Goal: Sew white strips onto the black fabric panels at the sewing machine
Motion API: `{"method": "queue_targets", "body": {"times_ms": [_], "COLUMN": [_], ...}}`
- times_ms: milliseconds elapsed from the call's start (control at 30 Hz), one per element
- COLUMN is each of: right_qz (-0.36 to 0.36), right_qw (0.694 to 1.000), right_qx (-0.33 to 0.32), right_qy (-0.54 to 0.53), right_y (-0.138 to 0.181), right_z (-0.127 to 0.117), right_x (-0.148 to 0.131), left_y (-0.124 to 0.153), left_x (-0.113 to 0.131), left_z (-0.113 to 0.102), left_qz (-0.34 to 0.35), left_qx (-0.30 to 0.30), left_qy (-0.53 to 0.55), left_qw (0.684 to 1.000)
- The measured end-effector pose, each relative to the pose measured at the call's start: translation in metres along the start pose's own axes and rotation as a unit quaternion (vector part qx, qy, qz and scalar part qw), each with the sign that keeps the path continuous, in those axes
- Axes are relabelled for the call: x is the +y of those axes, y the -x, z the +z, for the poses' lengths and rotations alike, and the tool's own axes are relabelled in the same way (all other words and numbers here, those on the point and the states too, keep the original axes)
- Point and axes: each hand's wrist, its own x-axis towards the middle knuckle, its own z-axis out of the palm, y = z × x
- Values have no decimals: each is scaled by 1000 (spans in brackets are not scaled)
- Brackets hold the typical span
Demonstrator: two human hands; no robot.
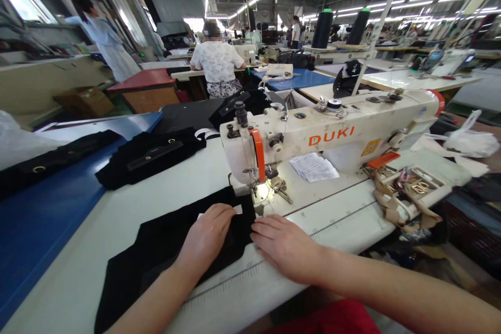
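Note:
A black fabric piece lies on the white sewing table, its far end under the presser foot of a white DUKI sewing machine. My left hand lies flat on the fabric, fingers together, its tips next to a small white label. My right hand rests flat at the fabric's right edge, fingers stretched toward the needle. Neither hand grips anything.
More black fabric pieces lie on the blue table to the left. A tray of metal buckles and paper slips sit by the machine. A seated person works ahead; another person stands at the far left.

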Motion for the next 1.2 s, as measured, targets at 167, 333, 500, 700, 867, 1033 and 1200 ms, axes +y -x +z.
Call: {"method": "queue_targets", "body": {"times_ms": [167,333,500,700,867,1033,1200], "right_qz": [-6,-6,6,6,4,9,12], "right_qw": [1000,1000,1000,1000,999,999,999], "right_qx": [10,10,11,25,31,32,28], "right_qy": [9,4,-10,-18,-32,-35,-27], "right_y": [-4,-2,-2,0,0,1,1], "right_z": [0,0,0,1,2,4,4], "right_x": [4,4,4,3,4,4,4], "left_y": [-3,-10,-13,-13,-12,-10,-9], "left_x": [0,14,20,17,15,15,15], "left_z": [-1,0,7,8,10,11,11], "left_qz": [24,77,82,94,97,87,97], "left_qx": [13,12,-61,-52,-62,-54,-50], "left_qy": [-11,-32,-58,-57,-46,-31,-49], "left_qw": [1000,996,993,993,992,994,993]}}
